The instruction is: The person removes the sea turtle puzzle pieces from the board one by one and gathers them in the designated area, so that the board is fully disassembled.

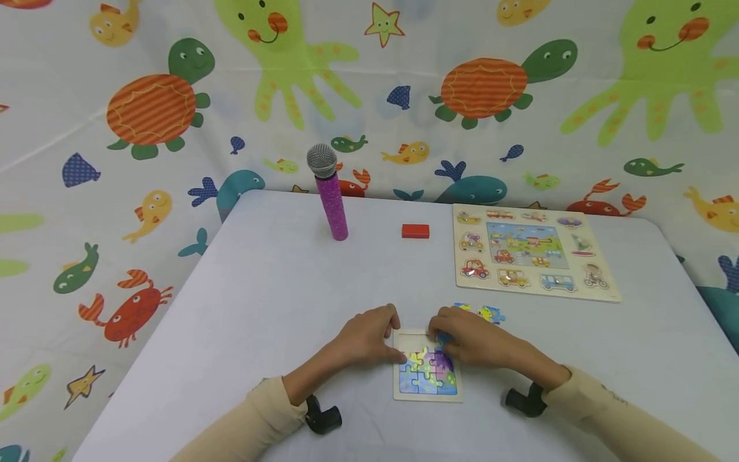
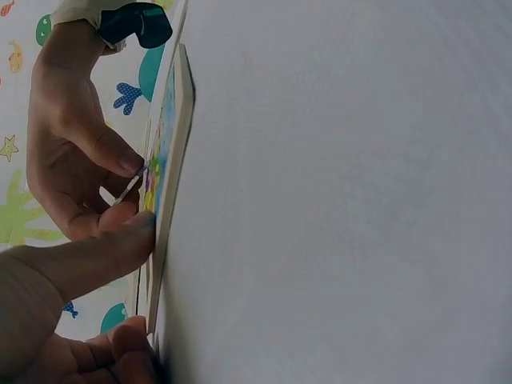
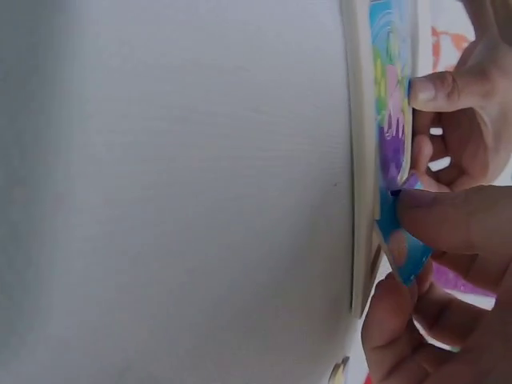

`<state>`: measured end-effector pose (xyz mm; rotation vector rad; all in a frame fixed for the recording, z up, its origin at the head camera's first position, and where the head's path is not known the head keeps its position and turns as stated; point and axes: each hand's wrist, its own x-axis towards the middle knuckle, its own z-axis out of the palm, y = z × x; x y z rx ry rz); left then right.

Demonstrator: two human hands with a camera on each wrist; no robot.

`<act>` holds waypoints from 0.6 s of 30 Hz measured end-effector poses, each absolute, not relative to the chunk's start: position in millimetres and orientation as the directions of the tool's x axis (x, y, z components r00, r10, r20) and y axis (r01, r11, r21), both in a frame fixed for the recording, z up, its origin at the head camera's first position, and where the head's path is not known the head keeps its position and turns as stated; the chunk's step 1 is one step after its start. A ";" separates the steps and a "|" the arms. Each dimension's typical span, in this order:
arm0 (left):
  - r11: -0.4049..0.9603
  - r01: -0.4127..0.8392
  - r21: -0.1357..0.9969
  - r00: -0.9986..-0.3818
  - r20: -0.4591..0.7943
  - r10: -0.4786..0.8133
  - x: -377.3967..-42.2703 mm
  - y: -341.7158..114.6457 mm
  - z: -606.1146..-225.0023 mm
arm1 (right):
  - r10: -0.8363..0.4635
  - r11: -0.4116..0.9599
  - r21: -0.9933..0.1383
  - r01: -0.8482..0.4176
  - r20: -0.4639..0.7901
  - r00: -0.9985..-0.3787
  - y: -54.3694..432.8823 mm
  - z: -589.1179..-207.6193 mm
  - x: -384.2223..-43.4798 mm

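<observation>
A small wooden jigsaw puzzle board (image 1: 428,398) lies on the table, its lower part filled with blue, yellow and purple pieces and its far strip bare. My left hand (image 1: 368,337) holds the board on its left side, the thumb on the pieces and the fingers at the far left corner. Between thumb and fingers, my right hand (image 1: 478,339) pinches a blue puzzle piece (image 3: 410,254). That piece is tilted over the board's upper right part, one edge right at the purple piece there. Several loose puzzle pieces (image 1: 491,314) lie just beyond the right hand, partly hidden by it.
At the back right lies a wooden vehicle peg puzzle (image 1: 537,292). A red block (image 1: 416,231) and a standing microphone (image 1: 333,202) with a glittery purple handle are farther back on the white table (image 1: 277,276). A sea-animal cloth (image 1: 369,96) hangs behind.
</observation>
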<state>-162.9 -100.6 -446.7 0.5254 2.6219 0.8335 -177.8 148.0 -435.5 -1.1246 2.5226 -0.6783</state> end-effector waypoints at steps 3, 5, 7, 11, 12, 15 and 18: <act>0.760 0.243 0.603 -0.875 -0.202 0.440 -162.9 -101.0 -447.0 | -0.757 0.566 -0.582 -0.584 -0.087 -0.648 147.4 -434.6 -179.0; 0.760 0.244 0.602 -0.875 -0.201 0.440 -162.9 -100.9 -447.6 | -0.760 0.555 -0.613 -0.562 -0.099 -0.643 147.6 -434.3 -180.4; 0.762 0.241 0.601 -0.876 -0.202 0.437 -162.9 -100.6 -448.0 | -0.759 0.552 -0.635 -0.541 -0.115 -0.640 147.5 -434.6 -181.9; 0.766 0.239 0.597 -0.877 -0.207 0.434 -163.1 -100.3 -448.1 | -0.763 0.539 -0.666 -0.515 -0.128 -0.633 147.0 -434.5 -183.8; 0.767 0.240 0.596 -0.876 -0.207 0.435 -163.3 -100.2 -448.1 | -0.763 0.538 -0.672 -0.509 -0.132 -0.632 146.7 -434.4 -184.1; 0.767 0.243 0.594 -0.875 -0.208 0.437 -163.9 -100.1 -448.2 | -0.770 0.517 -0.702 -0.490 -0.132 -0.624 145.6 -433.4 -184.3; 0.766 0.240 0.597 -0.874 -0.210 0.437 -164.1 -100.2 -447.3 | -0.769 0.510 -0.718 -0.474 -0.134 -0.625 145.4 -433.6 -184.6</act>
